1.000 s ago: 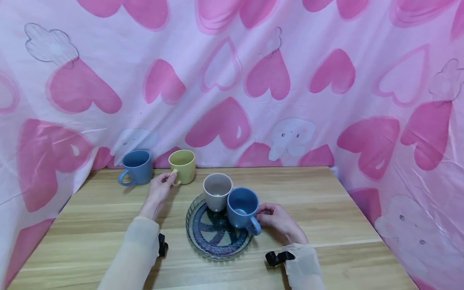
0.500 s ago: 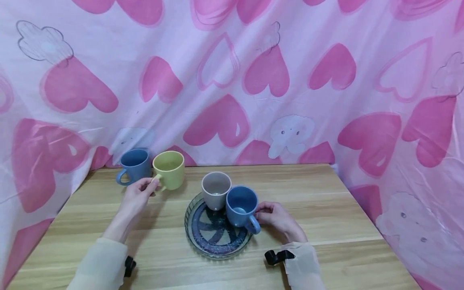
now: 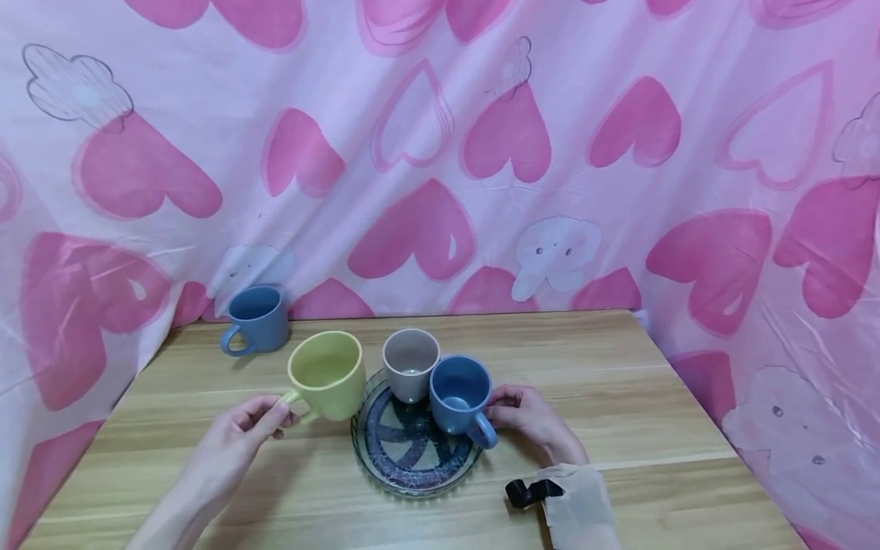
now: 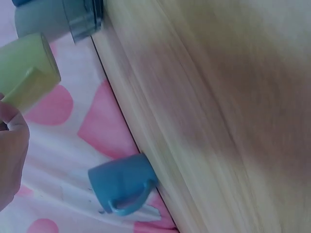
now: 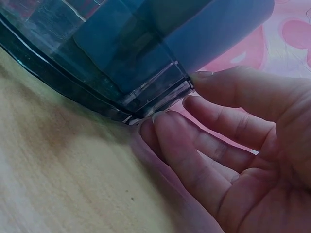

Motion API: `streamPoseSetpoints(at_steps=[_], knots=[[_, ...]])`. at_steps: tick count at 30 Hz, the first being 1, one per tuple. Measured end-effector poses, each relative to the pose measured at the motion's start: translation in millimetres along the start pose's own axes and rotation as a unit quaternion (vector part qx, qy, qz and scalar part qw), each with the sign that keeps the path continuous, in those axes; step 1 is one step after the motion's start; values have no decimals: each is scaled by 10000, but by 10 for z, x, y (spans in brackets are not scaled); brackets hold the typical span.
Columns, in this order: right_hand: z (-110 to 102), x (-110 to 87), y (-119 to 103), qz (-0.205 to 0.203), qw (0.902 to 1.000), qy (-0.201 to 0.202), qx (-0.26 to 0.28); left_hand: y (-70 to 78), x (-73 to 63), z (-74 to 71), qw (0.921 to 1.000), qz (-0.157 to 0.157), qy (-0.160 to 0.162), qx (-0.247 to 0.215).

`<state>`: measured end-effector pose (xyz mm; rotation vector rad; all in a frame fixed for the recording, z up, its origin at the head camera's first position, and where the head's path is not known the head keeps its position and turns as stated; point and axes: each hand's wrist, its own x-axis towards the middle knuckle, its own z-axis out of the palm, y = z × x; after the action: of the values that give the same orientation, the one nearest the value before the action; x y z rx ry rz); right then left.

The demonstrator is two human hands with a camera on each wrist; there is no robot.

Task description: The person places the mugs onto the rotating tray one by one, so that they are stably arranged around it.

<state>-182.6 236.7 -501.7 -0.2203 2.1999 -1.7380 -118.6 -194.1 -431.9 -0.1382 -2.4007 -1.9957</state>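
My left hand (image 3: 237, 439) pinches the handle of a yellow-green mug (image 3: 328, 382), held upright above the table beside the left rim of a round glass plate (image 3: 412, 480). On that plate a pale grey-pink cup (image 3: 411, 370) and a blue mug (image 3: 459, 401) stand against each other, the blue one to the right with its handle towards me. My right hand (image 3: 536, 420) is at the plate's right edge. The right wrist view shows its thumb and a finger (image 5: 233, 90) at the glass rim, one above and one below.
Another blue mug (image 3: 257, 321) stands at the back left of the wooden table (image 3: 660, 428), its handle to the left. A pink heart-patterned cloth (image 3: 412, 153) hangs behind the table and along both sides. A black wrist mount (image 3: 532, 493) sits on the right sleeve.
The yellow-green mug has left its place at the back beside the far blue mug and come nearer, towards the plate, in my left hand. The right hand has stayed at the plate.
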Motion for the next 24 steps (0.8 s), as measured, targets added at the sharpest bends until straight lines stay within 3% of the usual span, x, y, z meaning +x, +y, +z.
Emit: streamPoseSetpoints(at_steps=[7, 17, 24], knots=[[4, -3, -1, 14, 10000, 18, 33, 48, -98, 133, 9989, 212, -260, -314], [-1, -5, -29, -21, 10000, 10, 2, 106, -168, 285, 9961, 515, -719, -13], [44, -13, -15, -1, 10000, 18, -8, 104, -210, 408, 9933, 438, -1063, -56]])
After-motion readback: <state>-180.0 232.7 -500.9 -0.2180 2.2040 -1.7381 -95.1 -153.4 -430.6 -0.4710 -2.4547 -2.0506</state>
